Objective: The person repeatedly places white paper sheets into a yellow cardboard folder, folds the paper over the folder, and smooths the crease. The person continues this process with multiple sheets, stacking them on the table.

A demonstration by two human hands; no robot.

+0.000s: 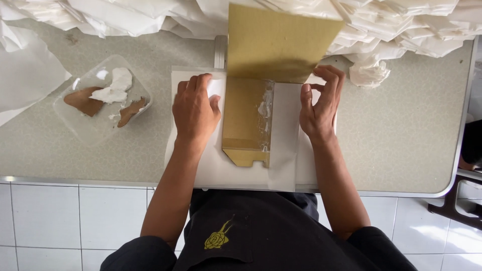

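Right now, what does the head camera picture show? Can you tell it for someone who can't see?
A person's left hand presses white paper flat on a table, while the right hand folds it around a brown cardboard piece. A clear dish with white paste sits to the left; folded white paper piles lie behind.

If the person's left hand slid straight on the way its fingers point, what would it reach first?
The left hand points away from the body across the white sheet. Beyond the sheet's far edge, probably bare table, then the heap of white folded paper; depth is hard to judge.
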